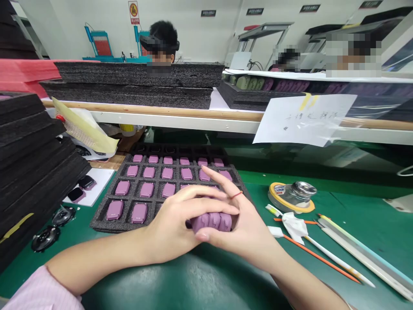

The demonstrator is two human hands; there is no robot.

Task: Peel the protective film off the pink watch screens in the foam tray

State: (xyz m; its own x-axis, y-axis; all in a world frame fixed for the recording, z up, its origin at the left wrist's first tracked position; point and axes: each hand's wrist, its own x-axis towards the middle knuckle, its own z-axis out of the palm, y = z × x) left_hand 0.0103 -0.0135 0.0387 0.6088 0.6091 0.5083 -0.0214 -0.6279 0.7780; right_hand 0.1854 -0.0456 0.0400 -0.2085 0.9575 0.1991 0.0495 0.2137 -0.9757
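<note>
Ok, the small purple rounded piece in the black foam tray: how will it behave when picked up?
The small purple rounded piece looks like smooth moulded plastic, so probably stiff, light, slightly slippery. Its flat, squarish shape should not roll. It sits snugly in a pocket of the black foam tray, so lifting may need a slight pull.

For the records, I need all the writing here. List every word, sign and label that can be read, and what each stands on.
Paper sheet: handwriting, too blurred to read.
Wall sign: too small to read.
Black wall plate: too small to read.
Label on the yellow ring: too small to read.
Nothing here can be quoted.
</note>
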